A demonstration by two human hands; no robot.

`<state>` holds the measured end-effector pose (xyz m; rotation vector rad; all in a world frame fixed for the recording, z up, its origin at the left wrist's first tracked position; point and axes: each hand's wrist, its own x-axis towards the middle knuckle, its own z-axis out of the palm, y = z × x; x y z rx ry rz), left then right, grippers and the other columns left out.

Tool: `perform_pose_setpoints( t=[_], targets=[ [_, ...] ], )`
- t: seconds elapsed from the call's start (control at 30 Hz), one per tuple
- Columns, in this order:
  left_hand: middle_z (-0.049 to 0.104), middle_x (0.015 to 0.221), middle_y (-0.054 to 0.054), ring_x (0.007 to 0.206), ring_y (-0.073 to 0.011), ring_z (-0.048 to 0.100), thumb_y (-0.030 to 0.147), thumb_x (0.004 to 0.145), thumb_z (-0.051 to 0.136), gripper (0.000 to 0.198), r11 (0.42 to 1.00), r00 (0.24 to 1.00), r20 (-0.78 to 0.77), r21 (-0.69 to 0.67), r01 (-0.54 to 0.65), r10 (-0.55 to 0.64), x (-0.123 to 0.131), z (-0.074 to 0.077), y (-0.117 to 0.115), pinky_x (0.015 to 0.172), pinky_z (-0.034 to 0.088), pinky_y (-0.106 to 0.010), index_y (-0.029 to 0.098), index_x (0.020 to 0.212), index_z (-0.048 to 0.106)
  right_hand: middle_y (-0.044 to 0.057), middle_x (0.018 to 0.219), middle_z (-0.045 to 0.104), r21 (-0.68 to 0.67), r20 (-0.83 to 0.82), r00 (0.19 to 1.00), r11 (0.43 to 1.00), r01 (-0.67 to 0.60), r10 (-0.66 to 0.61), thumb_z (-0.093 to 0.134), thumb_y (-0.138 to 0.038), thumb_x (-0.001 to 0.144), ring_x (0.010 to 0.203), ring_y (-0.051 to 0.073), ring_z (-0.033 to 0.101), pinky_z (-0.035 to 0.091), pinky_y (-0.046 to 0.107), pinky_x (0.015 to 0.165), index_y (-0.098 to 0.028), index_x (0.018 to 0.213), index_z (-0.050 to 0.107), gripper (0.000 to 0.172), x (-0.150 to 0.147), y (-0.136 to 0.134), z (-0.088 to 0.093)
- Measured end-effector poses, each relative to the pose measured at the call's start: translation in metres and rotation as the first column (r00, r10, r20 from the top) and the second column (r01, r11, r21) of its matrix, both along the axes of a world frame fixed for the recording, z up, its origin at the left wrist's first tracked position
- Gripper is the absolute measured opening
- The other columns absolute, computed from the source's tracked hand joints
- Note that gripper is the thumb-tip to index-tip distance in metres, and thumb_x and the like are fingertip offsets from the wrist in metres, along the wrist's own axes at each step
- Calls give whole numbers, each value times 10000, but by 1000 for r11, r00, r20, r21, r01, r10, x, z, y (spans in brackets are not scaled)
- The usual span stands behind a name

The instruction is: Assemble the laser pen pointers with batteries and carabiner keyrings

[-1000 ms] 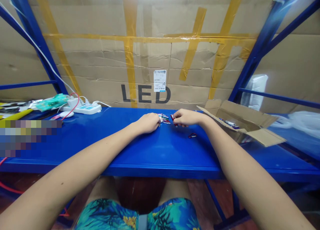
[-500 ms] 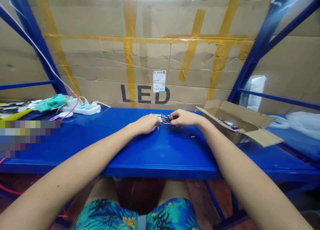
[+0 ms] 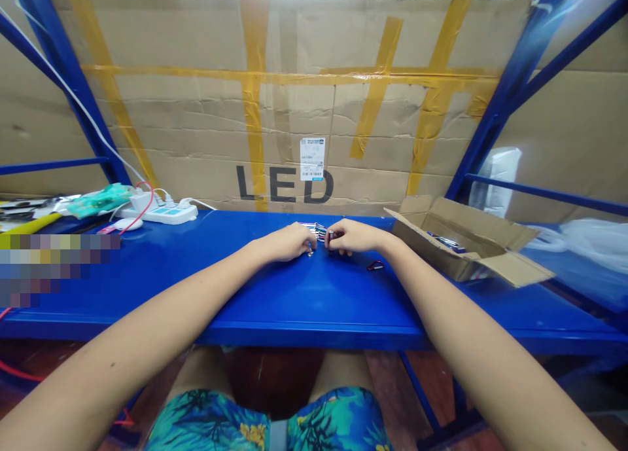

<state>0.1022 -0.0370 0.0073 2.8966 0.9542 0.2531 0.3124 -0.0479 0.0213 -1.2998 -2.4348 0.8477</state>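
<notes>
Between my two hands, on the blue tabletop (image 3: 314,294), lies a row of shiny coloured metal pieces that look like carabiners (image 3: 320,233). My left hand (image 3: 293,241) is closed over their left end, fingers curled, with a small shiny bit showing under the fingertips. On the other side, my right hand (image 3: 354,236) has its thumb and fingers pinched at the right end of the row. What sits exactly in the right fingertips is mostly hidden. A single red carabiner (image 3: 375,266) lies loose just below the right wrist.
To the right stands an open cardboard box (image 3: 432,248) with shiny metal pieces inside. A white power strip (image 3: 169,213) with plugs lies at the back left, near a teal packet (image 3: 101,201). Behind rises a large taped cardboard panel (image 3: 206,124). Clear plastic bags (image 3: 596,241) lie far right.
My right hand has shifted a little left, closer to my left hand, and now covers more of the row. My left hand stays in place.
</notes>
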Motion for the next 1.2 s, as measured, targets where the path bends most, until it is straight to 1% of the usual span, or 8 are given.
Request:
perform_pose_setpoints(
  t=[0.2, 0.3, 0.4, 0.5, 0.57, 0.83, 1.03, 1.2],
  targets=[
    [680, 795, -53, 702, -168, 594, 170, 822, 554, 94, 993, 993, -5, -7, -119, 119, -1, -2, 1, 610, 401, -256, 164, 821, 647, 10, 682, 613, 61, -78, 997, 998, 20, -16, 564, -250, 781, 566, 122, 564, 456, 226, 507, -173, 804, 574, 81, -3, 6, -6],
    [655, 761, -41, 664, -152, 569, 178, 816, 566, 54, 993, 992, 54, 29, -116, 114, -3, -1, 0, 578, 379, -249, 166, 800, 615, 19, 716, 621, 119, -124, 992, 992, 41, -26, 546, -246, 810, 586, 124, 572, 458, 231, 540, -171, 796, 559, 78, -1, 11, -10],
    [642, 756, -32, 669, -140, 558, 146, 821, 548, 62, 981, 966, 249, 156, -111, 69, -3, 5, -1, 602, 387, -250, 164, 812, 607, 31, 777, 651, 159, -148, 989, 987, 22, 1, 526, -203, 813, 640, 133, 593, 465, 237, 589, -166, 852, 594, 87, 0, 15, -12],
    [641, 759, -21, 684, -127, 567, 156, 835, 563, 48, 967, 880, 476, 220, -132, 11, 0, 11, -4, 634, 421, -244, 157, 854, 607, 35, 830, 677, 178, -158, 987, 984, -7, 36, 529, -186, 810, 683, 139, 608, 469, 245, 633, -168, 931, 622, 154, -2, 15, -14],
    [646, 768, -18, 702, -123, 579, 158, 836, 584, 34, 963, 850, 525, 246, -107, -39, 2, 13, -6, 659, 439, -242, 153, 856, 612, 37, 863, 684, 168, -177, 982, 985, -36, 66, 543, -196, 805, 706, 144, 618, 474, 251, 648, -170, 956, 632, 177, -4, 13, -15],
    [673, 815, -39, 769, -137, 602, 174, 866, 590, 74, 959, 873, 460, 282, 31, -163, 4, 13, -12, 708, 448, -255, 154, 865, 661, 17, 791, 658, 89, -255, 961, 992, -90, 110, 594, -232, 766, 687, 146, 600, 492, 262, 638, -164, 899, 639, 156, -6, 10, -13],
    [662, 815, -38, 767, -140, 605, 183, 871, 577, 100, 962, 877, 448, 270, 50, -171, 3, 12, -11, 713, 453, -264, 161, 871, 676, 27, 782, 666, 77, -259, 960, 993, -91, 108, 600, -246, 766, 679, 148, 602, 496, 269, 645, -158, 893, 646, 161, -6, 10, -12],
    [669, 904, -55, 823, -150, 617, 189, 876, 555, 136, 952, 881, 428, 297, 73, -201, 2, 9, -11, 751, 461, -275, 173, 923, 681, 21, 774, 650, 105, -285, 952, 991, -81, 108, 607, -261, 755, 714, 153, 589, 487, 275, 674, -143, 899, 672, 197, -2, 16, -13]
  ],
)
